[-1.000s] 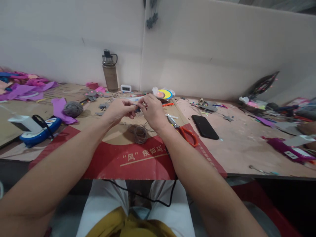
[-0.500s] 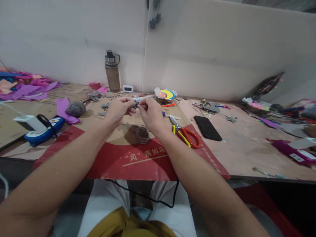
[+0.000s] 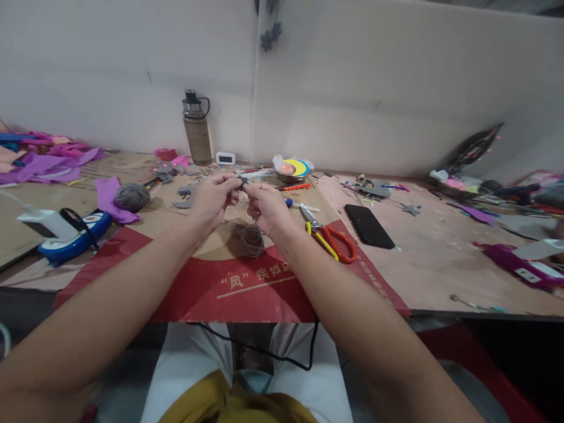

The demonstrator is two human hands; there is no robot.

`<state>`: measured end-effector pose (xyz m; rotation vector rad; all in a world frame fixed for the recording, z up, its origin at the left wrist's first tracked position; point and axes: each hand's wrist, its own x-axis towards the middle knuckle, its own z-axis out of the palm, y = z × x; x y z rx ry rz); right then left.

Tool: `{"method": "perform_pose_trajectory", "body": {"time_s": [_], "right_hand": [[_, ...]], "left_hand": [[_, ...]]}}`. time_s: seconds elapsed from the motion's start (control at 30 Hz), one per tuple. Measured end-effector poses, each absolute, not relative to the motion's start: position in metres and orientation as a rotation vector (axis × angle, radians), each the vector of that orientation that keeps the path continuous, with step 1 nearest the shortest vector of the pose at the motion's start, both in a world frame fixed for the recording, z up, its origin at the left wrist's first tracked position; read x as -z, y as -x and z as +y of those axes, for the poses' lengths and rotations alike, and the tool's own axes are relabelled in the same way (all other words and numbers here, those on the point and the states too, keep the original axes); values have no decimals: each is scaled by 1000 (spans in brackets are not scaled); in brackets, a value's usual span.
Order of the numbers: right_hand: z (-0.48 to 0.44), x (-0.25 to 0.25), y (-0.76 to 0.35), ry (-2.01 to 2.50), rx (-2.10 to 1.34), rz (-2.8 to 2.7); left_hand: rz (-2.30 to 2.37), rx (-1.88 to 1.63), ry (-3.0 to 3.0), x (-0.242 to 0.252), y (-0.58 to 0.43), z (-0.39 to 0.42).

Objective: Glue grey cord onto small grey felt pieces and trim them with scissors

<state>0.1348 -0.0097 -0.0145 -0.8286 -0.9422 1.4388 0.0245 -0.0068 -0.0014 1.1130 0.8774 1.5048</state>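
Over the cardboard, my left hand (image 3: 215, 198) pinches a small dark grey piece (image 3: 242, 181) between thumb and fingers. My right hand (image 3: 268, 207) meets it from the other side, thumb and forefinger closed on the same piece. Its exact kind is too small to make out. Just below the hands lies a loose coil of grey-brown cord (image 3: 252, 239) at the edge of the red printed area (image 3: 194, 288). Right of my right hand rest scissors (image 3: 330, 241) with red and yellow handles.
A black phone (image 3: 369, 226) lies to the right. A bottle (image 3: 197, 129) and a small digital clock (image 3: 225, 158) stand at the wall. A bowl (image 3: 288, 176) sits behind the hands. Left are a grey yarn ball (image 3: 132, 197) and a blue power strip (image 3: 77, 238).
My right hand has turned, its fingers now stretching more toward the left hand's fingertips. Both hands still hold the small dark piece. The whole view has shifted slightly.
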Motion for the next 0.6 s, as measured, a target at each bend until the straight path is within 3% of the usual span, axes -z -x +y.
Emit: {"method": "perform_pose_trajectory", "body": {"time_s": [0.6], "right_hand": [[-11,7,-141,939,-1296,-916]], "left_hand": [[865,-1320,-1125,2,-25,-9]]}}
